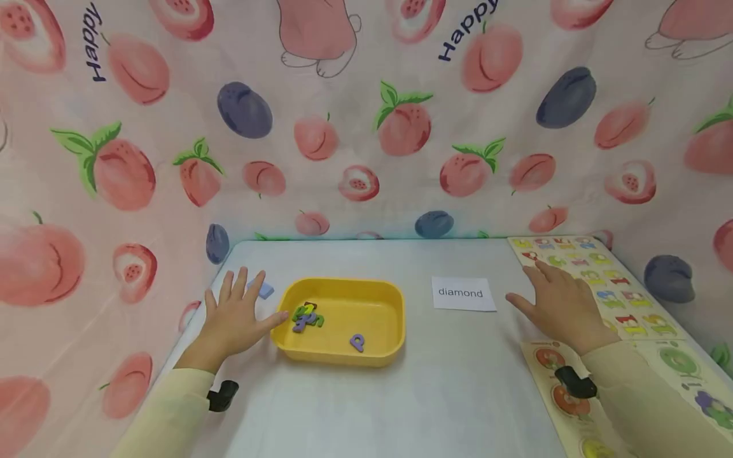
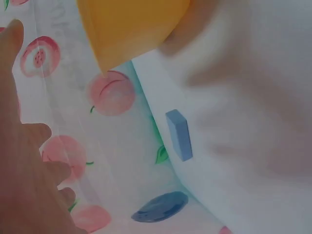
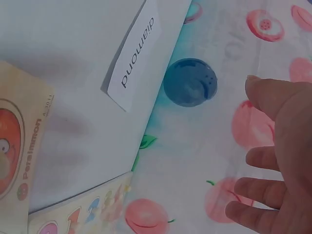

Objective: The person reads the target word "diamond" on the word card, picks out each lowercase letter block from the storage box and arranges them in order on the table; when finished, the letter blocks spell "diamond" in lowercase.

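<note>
In the head view my left hand point(image 1: 231, 318) hovers with spread fingers at the left end of a yellow tray point(image 1: 343, 361); the thumb overlaps its rim, and I cannot tell if they touch. Inside the tray, green, purple and other small letters point(image 1: 307, 318) lie in a pile, with a purple letter point(image 1: 357, 343) apart from them. My right hand point(image 1: 564, 305) is held out, fingers extended and holding nothing, right of a white card point(image 1: 464, 294) reading "diamond". A small blue block point(image 2: 180, 135) lies beyond the left hand, partly hidden by its fingers in the head view.
An illustrated board point(image 1: 621, 296) with small pictures lies at the table's right edge, under the right hand. Fruit picture boards point(image 1: 550, 375) lie nearer, partly beneath the right forearm. A fruit-print cloth point(image 1: 355, 127) rises behind the white table point(image 1: 446, 401).
</note>
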The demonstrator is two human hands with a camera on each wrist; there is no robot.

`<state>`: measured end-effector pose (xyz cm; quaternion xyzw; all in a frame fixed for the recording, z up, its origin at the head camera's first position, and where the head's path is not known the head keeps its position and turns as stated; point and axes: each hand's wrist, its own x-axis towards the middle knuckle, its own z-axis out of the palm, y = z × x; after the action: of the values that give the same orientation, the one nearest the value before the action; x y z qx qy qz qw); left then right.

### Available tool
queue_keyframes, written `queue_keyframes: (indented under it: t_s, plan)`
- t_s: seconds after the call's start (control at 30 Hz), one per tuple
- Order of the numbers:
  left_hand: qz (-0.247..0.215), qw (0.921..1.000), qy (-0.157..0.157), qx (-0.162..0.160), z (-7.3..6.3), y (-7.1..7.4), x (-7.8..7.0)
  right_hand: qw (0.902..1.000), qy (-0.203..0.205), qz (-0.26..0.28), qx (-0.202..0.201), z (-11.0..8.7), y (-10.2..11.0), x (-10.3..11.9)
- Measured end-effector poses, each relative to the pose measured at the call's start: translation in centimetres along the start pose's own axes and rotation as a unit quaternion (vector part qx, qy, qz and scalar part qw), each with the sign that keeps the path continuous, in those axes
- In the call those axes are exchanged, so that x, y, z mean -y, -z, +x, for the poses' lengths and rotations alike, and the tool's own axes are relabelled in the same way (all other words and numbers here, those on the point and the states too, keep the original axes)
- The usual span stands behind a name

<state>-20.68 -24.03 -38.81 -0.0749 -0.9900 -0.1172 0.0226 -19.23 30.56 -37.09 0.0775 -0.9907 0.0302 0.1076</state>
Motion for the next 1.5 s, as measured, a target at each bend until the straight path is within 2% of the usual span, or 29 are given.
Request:
queue_keyframes:
  t_s: [0.13,0.27,0.37,0.5,0.63,0.8,0.93,1.07,1.27,1.5]
  plan:
    - [-0.010,0.9999,-0.007,-0.002,-0.3,1.0,0.1,0.9996,0.007,0.016,-0.024,0.7,1.8,0.7]
    - [-0.026,0.9996,-0.007,0.000,-0.7,2.1,0.2,0.9989,0.002,0.036,-0.030,1.4,3.4,1.5]
    - [-0.047,0.9988,-0.008,0.006,-1.5,2.4,0.3,0.9984,0.000,0.050,-0.024,1.4,4.0,2.1]
    - [-0.077,0.9966,-0.017,0.023,-2.4,2.0,0.4,0.9982,0.005,0.058,-0.013,1.1,4.1,2.8]
    - [-0.112,0.9927,-0.019,0.039,-2.1,1.3,0.6,0.9985,0.003,0.055,-0.003,1.4,4.1,3.1]
    - [-0.167,0.9826,0.000,0.082,-2.0,0.3,0.6,0.9980,0.001,0.061,0.013,1.7,3.7,3.5]
    - [-0.193,0.9750,0.021,0.109,-2.4,-0.2,0.5,0.9977,0.007,0.064,0.020,1.8,3.3,4.0]
    - [-0.203,0.9730,0.033,0.105,-2.5,-0.6,0.3,0.9973,0.004,0.066,0.032,2.1,3.0,4.4]
    - [-0.201,0.9744,0.042,0.091,-2.4,-0.7,-0.3,0.9951,0.007,0.080,0.058,2.7,2.4,5.4]
    - [-0.227,0.9684,0.051,0.090,-2.3,-1.2,-0.9,0.9927,0.018,0.103,0.060,2.9,1.5,6.8]
